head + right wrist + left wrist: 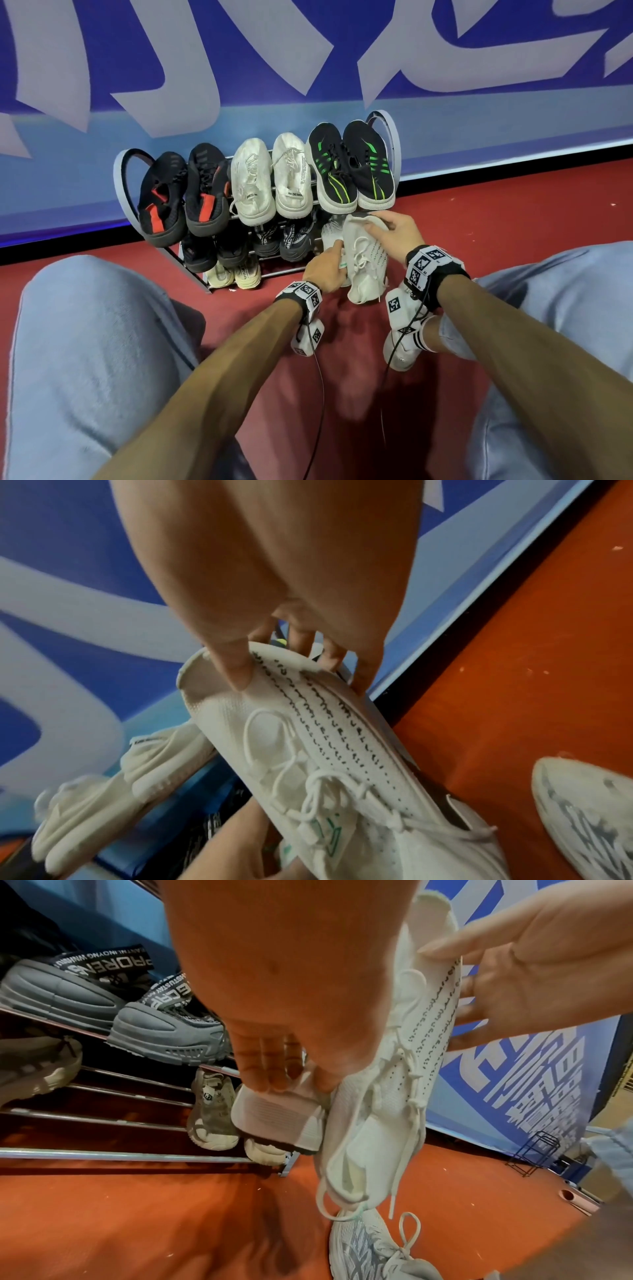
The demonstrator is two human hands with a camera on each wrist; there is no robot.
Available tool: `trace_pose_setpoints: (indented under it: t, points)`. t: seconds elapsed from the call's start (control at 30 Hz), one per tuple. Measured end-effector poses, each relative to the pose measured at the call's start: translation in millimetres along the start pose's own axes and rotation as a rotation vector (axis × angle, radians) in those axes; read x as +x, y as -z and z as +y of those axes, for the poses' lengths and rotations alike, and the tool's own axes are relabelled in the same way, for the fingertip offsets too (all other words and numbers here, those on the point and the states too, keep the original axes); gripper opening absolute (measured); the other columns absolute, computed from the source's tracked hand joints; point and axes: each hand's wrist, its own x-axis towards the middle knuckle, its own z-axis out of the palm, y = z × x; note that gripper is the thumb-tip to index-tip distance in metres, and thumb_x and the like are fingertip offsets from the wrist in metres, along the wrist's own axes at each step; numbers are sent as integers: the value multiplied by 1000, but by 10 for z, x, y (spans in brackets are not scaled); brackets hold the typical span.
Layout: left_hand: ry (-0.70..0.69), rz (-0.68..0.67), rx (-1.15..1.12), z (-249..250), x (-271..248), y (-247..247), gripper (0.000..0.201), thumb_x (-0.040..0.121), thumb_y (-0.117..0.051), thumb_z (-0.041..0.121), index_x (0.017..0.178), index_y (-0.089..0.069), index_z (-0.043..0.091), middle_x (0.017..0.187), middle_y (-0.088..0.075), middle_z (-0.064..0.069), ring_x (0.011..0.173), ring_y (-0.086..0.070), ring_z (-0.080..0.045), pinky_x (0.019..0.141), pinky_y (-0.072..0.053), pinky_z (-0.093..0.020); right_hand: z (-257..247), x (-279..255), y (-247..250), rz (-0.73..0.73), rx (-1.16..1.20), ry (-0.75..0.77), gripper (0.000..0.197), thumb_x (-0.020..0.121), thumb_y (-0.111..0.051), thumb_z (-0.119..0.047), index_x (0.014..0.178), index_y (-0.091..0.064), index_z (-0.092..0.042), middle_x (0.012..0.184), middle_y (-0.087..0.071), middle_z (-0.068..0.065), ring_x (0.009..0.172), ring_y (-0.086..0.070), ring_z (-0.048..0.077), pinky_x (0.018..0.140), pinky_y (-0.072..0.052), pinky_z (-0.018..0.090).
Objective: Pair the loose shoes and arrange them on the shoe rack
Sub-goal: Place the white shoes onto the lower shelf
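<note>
At the right end of the shoe rack (219,289), white knit shoe (364,260) stands long axis toward the middle shelf, right hand (397,229) pinching its far end, left hand (325,270) gripping the mate's tongue beside it.

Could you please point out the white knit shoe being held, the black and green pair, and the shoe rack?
white knit shoe (366,260): head view, laced upper.
black and green pair (349,164): head view, between the two uppers.
shoe rack (120,171): head view, left end loop.
</note>
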Motion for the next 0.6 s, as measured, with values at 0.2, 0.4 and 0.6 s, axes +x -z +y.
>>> trace_pose_setpoints:
  t: [0.2,0.4,0.6]
  points:
    - [28,50,-331,-38,7,11,40,87,-66,30,127,-61,28,119,-71,2,106,-65,-18,90,-49,-32,42,22,-111,192,-21,-75,23,73,-85,-34,87,-72,-21,84,-73,-4,78,-68,10,74,-55,25]
    - [125,62,-518,-41,22,-70,21,88,-65,21,109,-67,27,105,-71,9,95,-66,-12,86,-52,-29,201,-6,-261,94,82,-50,34,90,-67,-37,122,-70,-28,110,-74,-11,100,-65,1,94,-51,25]
    - [167,65,-515,-129,43,-76,16,83,-67,29,98,-65,33,97,-73,8,94,-70,-19,80,-55,-30,343,54,-291,18,-163,-165,63,74,-65,-2,132,-53,-22,113,-65,-2,104,-64,17,96,-52,33]
